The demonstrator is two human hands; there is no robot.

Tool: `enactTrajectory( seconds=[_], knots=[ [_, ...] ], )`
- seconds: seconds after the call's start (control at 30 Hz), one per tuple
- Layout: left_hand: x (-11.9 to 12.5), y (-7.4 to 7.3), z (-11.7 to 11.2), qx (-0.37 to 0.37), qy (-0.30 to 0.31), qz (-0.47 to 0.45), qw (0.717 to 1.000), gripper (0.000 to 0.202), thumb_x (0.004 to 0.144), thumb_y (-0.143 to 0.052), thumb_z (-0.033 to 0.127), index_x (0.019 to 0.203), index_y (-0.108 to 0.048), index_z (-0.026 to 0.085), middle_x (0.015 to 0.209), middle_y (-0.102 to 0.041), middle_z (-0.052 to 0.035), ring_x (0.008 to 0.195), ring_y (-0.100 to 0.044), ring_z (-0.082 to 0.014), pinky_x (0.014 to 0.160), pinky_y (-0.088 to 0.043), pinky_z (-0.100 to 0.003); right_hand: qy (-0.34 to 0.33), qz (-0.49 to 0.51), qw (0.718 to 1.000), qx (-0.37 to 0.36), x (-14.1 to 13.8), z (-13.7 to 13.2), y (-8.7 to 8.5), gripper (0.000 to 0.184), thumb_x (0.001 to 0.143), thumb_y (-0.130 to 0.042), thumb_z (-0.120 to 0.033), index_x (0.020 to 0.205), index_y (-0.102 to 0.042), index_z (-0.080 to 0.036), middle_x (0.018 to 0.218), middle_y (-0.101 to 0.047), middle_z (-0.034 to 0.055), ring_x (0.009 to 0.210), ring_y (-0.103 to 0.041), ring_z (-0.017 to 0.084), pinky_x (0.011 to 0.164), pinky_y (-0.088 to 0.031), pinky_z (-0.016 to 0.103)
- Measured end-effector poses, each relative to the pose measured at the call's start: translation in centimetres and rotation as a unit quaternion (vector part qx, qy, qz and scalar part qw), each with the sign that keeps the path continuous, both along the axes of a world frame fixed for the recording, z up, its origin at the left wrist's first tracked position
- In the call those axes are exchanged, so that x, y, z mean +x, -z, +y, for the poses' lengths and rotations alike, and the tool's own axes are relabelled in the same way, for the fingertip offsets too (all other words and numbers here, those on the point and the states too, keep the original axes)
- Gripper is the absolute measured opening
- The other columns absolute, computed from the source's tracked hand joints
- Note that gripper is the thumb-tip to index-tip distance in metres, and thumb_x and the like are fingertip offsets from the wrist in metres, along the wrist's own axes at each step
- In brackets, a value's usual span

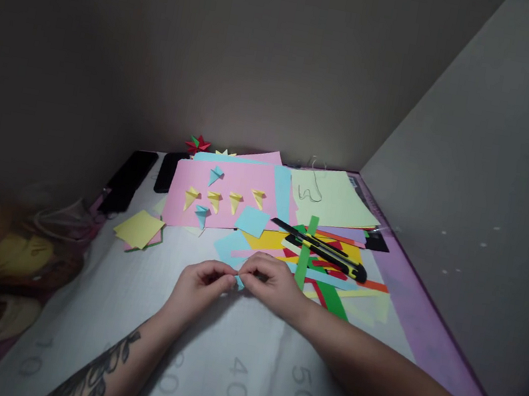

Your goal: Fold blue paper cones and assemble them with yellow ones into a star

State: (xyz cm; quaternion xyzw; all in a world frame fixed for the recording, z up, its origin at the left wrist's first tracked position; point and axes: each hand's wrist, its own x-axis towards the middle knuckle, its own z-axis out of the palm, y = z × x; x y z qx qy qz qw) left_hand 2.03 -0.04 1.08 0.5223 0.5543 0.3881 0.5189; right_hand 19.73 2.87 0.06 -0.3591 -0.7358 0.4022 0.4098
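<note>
Between the fingertips of my left hand (201, 287) and my right hand (275, 284) is a small folded piece of light blue paper (240, 283). Both hands pinch it, and the fingers hide most of its shape. Beyond them, a pink sheet (182, 174) carries several folded paper pieces, among them a yellow one (234, 202) and a blue one (200, 216). A blue paper square (253, 221) overlaps the sheet's lower right corner.
Right of my hands, a black and yellow utility knife (336, 257) lies across coloured paper strips (303, 259). Yellow paper squares (139, 229) are stacked at left, near dark phones (132, 169). A red paper star (198, 144) sits by the wall. Bags (7, 249) crowd the left edge.
</note>
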Motion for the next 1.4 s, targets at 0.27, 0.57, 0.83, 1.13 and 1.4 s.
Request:
enactTrajectory(
  seconds=[0.27,0.57,0.83,1.13,1.4],
  knots=[
    [0.0,-0.1,-0.2,0.013,0.023,0.019,0.999,0.015,0.071,-0.066,0.029,0.076,-0.072,0.015,0.07,-0.071,-0.0037,0.062,-0.061,-0.0139,0.06,-0.048,-0.024,-0.022,-0.014,0.999,0.033,0.0,-0.2,0.3,0.013,0.077,-0.057,-0.012,0.068,-0.06,-0.019,0.069,-0.059,0.0007,0.067,-0.055,0.014,0.063,-0.042,0.026],
    [-0.1,-0.3,-0.2,0.036,0.031,0.039,0.998,0.018,0.076,-0.062,0.032,0.075,-0.069,0.015,0.069,-0.067,-0.0025,0.062,-0.057,-0.0131,0.059,-0.045,-0.023,0.005,-0.018,1.0,-0.004,-0.1,-0.4,0.2,0.008,0.077,-0.058,-0.013,0.072,-0.061,-0.019,0.072,-0.06,0.0007,0.068,-0.056,0.013,0.061,-0.042,0.024],
    [0.2,-0.4,-0.3,0.047,-0.025,0.052,0.997,0.019,0.077,-0.06,0.033,0.074,-0.065,0.015,0.065,-0.063,-0.0011,0.059,-0.054,-0.0123,0.056,-0.043,-0.023,0.02,-0.018,0.999,-0.031,-0.2,-0.4,-0.2,0.009,0.079,-0.057,-0.016,0.073,-0.062,-0.019,0.071,-0.062,0.0016,0.068,-0.056,0.014,0.059,-0.042,0.024],
    [0.7,-0.3,-0.4,0.064,-0.019,0.075,0.995,0.016,0.079,-0.058,0.03,0.075,-0.064,0.016,0.069,-0.063,-0.0007,0.064,-0.056,-0.0128,0.059,-0.043,-0.022,0.032,-0.01,0.998,-0.043,-0.7,-0.6,-0.1,0.01,0.077,-0.056,-0.016,0.069,-0.061,-0.019,0.068,-0.061,0.0012,0.063,-0.054,0.013,0.057,-0.041,0.023],
    [1.2,0.7,0.0,0.064,-0.017,0.029,0.997,0.013,0.07,-0.061,0.022,0.079,-0.052,0.018,0.073,-0.056,0.0021,0.066,-0.053,-0.011,0.057,-0.042,-0.02,0.057,0.004,0.994,-0.097,-1.0,-0.5,0.4,0.01,0.072,-0.053,-0.012,0.065,-0.055,-0.018,0.065,-0.056,-0.0018,0.062,-0.05,0.012,0.057,-0.039,0.023]
  ],
)
